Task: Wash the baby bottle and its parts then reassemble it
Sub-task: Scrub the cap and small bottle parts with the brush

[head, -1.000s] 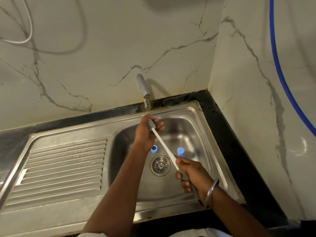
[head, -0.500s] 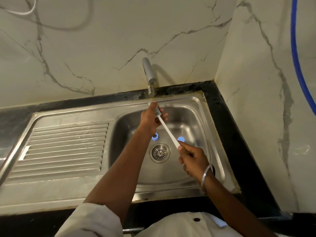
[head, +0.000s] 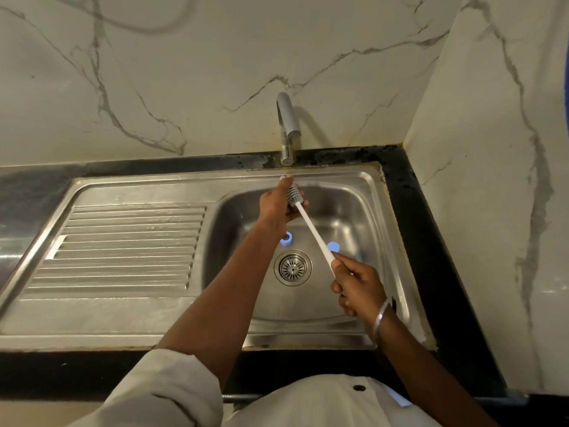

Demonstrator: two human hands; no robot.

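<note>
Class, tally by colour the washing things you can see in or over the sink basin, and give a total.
Blue: 2, ring piece and cap piece
White, grey-headed: 1, brush
Total: 3

The person wore a pale cream shirt (head: 323, 402) with a dark button (head: 359, 388) at lower centre, its sleeve (head: 160, 386) bunched lower left, and a silver bangle (head: 380, 318) behind the right hand (head: 358, 285).

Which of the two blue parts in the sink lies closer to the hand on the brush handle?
The blue cap up-right of the drain, just beyond the right hand; the blue ring lies farther left.
</note>
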